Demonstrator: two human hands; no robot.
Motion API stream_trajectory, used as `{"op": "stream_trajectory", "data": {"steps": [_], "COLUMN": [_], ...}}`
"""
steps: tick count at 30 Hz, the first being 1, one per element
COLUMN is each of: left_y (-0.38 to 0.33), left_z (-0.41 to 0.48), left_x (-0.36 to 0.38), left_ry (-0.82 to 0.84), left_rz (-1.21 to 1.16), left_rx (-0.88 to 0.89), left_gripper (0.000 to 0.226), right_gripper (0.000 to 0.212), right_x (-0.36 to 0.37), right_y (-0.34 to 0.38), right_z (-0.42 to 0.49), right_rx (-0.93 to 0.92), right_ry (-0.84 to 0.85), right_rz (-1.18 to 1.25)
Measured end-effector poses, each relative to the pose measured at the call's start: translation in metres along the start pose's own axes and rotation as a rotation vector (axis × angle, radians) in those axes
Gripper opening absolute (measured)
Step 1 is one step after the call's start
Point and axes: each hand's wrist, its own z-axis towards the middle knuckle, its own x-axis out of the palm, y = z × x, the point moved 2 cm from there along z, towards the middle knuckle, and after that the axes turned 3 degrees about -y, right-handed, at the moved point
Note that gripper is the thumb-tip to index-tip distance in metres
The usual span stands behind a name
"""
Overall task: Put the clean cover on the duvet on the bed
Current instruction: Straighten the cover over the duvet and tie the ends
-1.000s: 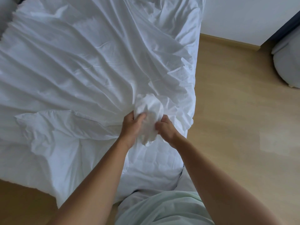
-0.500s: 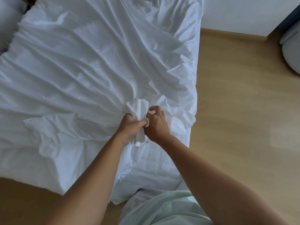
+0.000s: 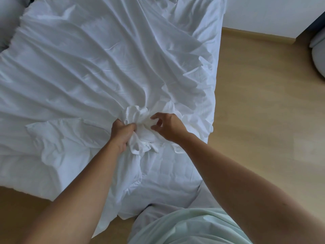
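The right hand (image 3: 169,127) has let go of the bunched duvet cover (image 3: 139,115), fingers loosely spread beside it; the left hand (image 3: 123,133) still clutches it near the bed (image 3: 175,182) foot edge.

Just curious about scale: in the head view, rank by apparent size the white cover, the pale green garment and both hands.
Largest: white cover.
Then pale green garment, close to camera.
Last, left hand and right hand look alike, unranked.

I note a white wall (image 3: 263,13); wood skirting (image 3: 281,36) at its foot, pale wood floor (image 3: 255,120) below, a grey rounded object (image 3: 319,57) beside it.
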Motion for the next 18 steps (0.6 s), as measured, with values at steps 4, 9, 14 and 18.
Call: {"op": "stream_trajectory", "data": {"steps": [4,9,14,18], "left_y": [0.003,0.004,0.001,0.0], "left_z": [0.0,0.0,0.005,0.01], "left_x": [0.004,0.008,0.012,0.014], "left_ry": [-0.198,-0.252,-0.22,-0.192], "left_rz": [0.174,0.208,0.259,0.244], "left_rx": [0.17,0.22,0.242,0.224], "left_gripper": [0.064,0.052,0.031,0.033], "right_gripper": [0.032,0.015,0.021,0.028], "right_x": [0.012,0.012,-0.01,-0.031], "right_y": [0.004,0.005,-0.011,-0.032], "right_z": [0.009,0.013,0.01,0.015], "right_rx": [0.034,-0.048,-0.103,0.072], "right_ry": [-0.037,-0.145,-0.361,-0.275], "right_rz": [-0.108,-0.14,-0.327,0.012]}}
